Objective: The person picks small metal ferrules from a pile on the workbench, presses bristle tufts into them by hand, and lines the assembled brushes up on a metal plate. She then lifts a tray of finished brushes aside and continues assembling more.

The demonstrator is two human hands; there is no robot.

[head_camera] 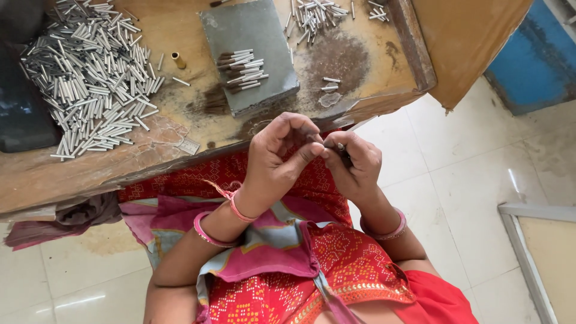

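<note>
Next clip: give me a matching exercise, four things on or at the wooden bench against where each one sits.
Things:
1. big heap of silver tubes
2. grey slab
3. brass piece
4. small dark part

Places:
a. in the grip of the right hand, touched by the left hand
b. bench's left end
c. between heap and slab
d. bench's middle, bearing a small bundle

Pairs: 1-b, 2-d, 3-c, 4-a

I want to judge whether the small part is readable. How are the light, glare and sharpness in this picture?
Head view: soft even daylight, faint shadows; mild glare on the floor tiles; metal tubes sharp; the dark piece between left hand and right hand is small and slightly blurred.
</note>
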